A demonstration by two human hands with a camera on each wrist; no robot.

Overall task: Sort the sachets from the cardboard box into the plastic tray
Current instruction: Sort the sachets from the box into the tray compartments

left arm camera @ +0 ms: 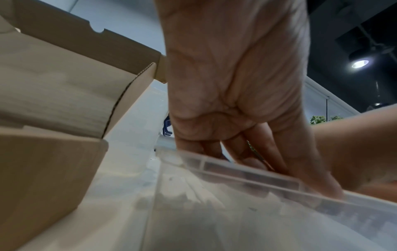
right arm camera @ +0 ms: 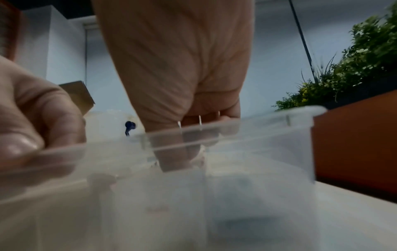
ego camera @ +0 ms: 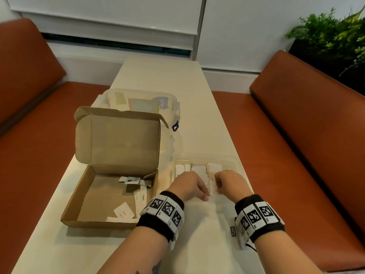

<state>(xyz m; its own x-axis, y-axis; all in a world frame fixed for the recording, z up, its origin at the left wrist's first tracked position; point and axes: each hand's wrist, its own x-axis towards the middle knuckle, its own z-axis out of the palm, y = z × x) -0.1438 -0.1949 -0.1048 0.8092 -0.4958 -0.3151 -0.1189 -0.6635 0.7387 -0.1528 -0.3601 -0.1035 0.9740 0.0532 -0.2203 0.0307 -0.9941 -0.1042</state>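
Note:
An open cardboard box (ego camera: 102,194) lies at the table's left, with a red-printed salt sachet (ego camera: 123,211), a sugar stick (ego camera: 141,198) and other white sachets inside. To its right stands the clear plastic tray (ego camera: 235,161), its compartments holding white and red-edged sachets (ego camera: 212,167). My left hand (ego camera: 189,184) grips the tray's near wall (left arm camera: 247,175), fingers inside and thumb on the rim. My right hand (ego camera: 229,181) curls down into the tray (right arm camera: 257,124), thumb and fingers pinching at a red-edged sachet. The pinch is partly hidden.
A lidded clear container (ego camera: 142,103) stands behind the box's raised lid (ego camera: 118,139). Orange benches (ego camera: 296,135) flank the narrow table, and a plant (ego camera: 331,36) grows at the back right. A small marker tag (ego camera: 233,231) lies by my right wrist.

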